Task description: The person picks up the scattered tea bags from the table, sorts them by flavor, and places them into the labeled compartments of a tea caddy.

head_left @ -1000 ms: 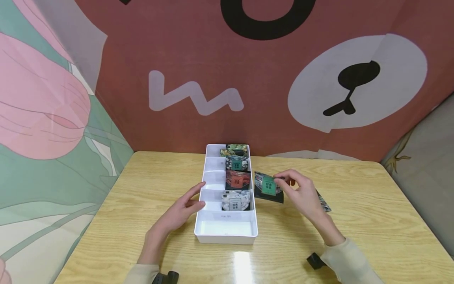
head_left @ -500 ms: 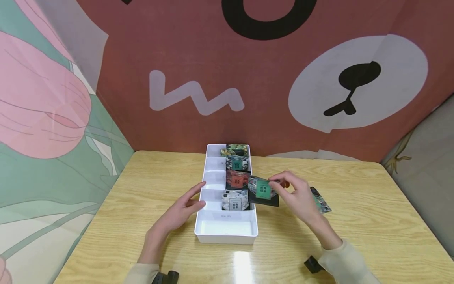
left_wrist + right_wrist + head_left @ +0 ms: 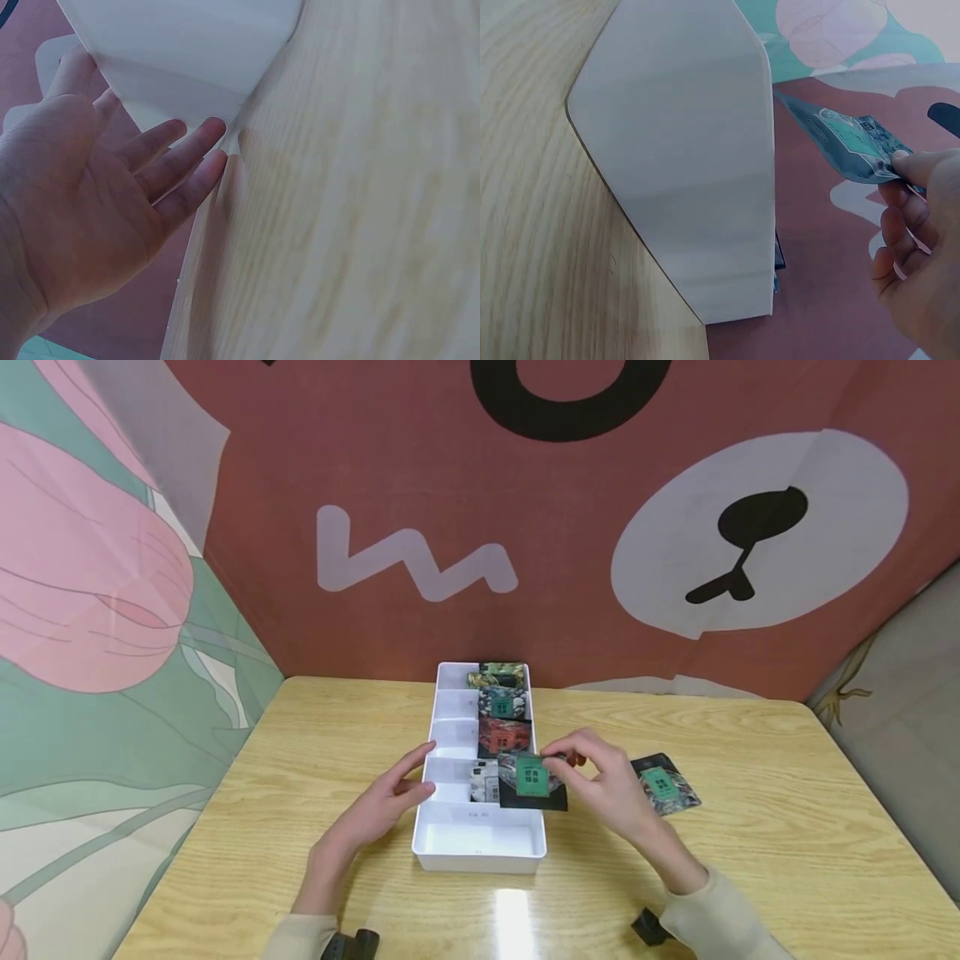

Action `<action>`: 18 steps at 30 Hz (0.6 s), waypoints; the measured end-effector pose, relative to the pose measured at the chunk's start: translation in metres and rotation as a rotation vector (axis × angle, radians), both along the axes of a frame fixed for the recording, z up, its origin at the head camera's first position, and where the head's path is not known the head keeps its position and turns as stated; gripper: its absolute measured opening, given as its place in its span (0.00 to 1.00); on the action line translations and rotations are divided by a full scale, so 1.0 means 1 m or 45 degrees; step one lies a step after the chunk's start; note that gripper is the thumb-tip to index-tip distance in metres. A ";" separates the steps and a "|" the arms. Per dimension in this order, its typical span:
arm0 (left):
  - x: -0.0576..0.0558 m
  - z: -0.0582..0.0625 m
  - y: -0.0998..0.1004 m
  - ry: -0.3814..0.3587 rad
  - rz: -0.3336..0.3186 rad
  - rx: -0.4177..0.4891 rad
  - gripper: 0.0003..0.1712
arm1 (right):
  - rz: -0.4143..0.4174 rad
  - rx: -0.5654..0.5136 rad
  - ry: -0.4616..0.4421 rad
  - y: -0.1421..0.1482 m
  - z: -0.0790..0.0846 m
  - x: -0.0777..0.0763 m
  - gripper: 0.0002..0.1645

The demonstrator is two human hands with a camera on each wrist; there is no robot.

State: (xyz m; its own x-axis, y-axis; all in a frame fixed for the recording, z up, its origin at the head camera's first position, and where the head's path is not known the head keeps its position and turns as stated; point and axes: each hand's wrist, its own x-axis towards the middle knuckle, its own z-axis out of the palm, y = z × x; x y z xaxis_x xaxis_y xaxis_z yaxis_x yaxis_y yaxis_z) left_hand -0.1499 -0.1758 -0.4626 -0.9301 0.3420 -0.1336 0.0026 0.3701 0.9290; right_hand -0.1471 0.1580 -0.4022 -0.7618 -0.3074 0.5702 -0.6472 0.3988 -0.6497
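Between thumb and fingers my right hand (image 3: pixel 603 781) pinches a black tea bag sachet (image 3: pixel 532 777) with a green label. In the head view the sachet overlaps the right side of a white divided box (image 3: pixel 480 863), covering part of the white-labelled sachets (image 3: pixel 483 781). The right wrist view shows this green-label sachet (image 3: pixel 847 142) tilted above the box's rim. At the box's left side my left hand (image 3: pixel 378 802) touches the wall with extended fingers; the left wrist view shows its fingertips against the white wall (image 3: pixel 187 75).
Red (image 3: pixel 504 737), teal-labelled (image 3: pixel 502 704) and yellow-green sachets (image 3: pixel 498 675) lie in the farther compartments. Another green-label sachet (image 3: pixel 663 783) is on the wooden table (image 3: pixel 780 827), right of my right hand. A printed fabric backdrop (image 3: pixel 420 635) stands behind the table.
My right hand has carried the green-label sachet leftward, from beside the box to over it. The sachet on the table has come out from behind that hand. My left hand has stayed put.
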 end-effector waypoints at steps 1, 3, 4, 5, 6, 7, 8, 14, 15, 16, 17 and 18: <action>0.000 0.000 0.000 -0.003 0.000 0.003 0.35 | 0.010 -0.001 0.003 -0.001 0.000 0.000 0.14; -0.001 0.000 0.000 0.000 -0.005 0.002 0.35 | 0.028 0.004 0.016 -0.004 0.000 0.001 0.13; -0.001 0.000 0.000 0.000 -0.003 0.000 0.36 | 0.036 0.006 0.024 -0.005 -0.001 0.001 0.13; -0.001 0.000 0.000 0.001 -0.003 -0.001 0.36 | 0.047 0.010 0.034 -0.006 -0.001 0.001 0.13; -0.001 -0.001 0.000 0.002 -0.001 -0.003 0.36 | 0.056 0.017 0.046 -0.007 -0.002 0.001 0.13; -0.001 -0.001 0.000 0.002 0.001 -0.005 0.36 | 0.062 0.022 0.052 -0.008 -0.003 0.001 0.13; -0.001 -0.001 0.000 0.003 0.003 -0.006 0.36 | 0.066 0.030 0.062 -0.009 -0.003 0.001 0.14; -0.001 -0.003 -0.001 0.002 0.004 -0.002 0.35 | 0.098 0.043 0.076 -0.015 -0.007 0.003 0.14; -0.001 -0.003 -0.001 0.002 0.004 -0.003 0.35 | 0.107 0.039 0.076 -0.015 -0.007 0.003 0.14; -0.001 -0.003 -0.001 0.003 0.002 -0.005 0.35 | 0.115 0.036 0.082 -0.016 -0.008 0.003 0.14; -0.001 -0.002 -0.001 0.002 0.000 -0.001 0.35 | 0.120 0.037 0.086 -0.017 -0.009 0.004 0.14; -0.001 -0.002 -0.001 0.001 -0.001 -0.001 0.35 | 0.126 0.037 0.085 -0.017 -0.009 0.004 0.14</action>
State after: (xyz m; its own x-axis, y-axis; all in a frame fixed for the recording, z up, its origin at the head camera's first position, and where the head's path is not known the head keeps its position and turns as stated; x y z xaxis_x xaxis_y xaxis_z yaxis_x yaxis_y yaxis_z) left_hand -0.1511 -0.1766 -0.4646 -0.9300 0.3427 -0.1329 0.0039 0.3706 0.9288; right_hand -0.1428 0.1407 -0.4110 -0.6873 -0.3966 0.6086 -0.7260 0.3488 -0.5926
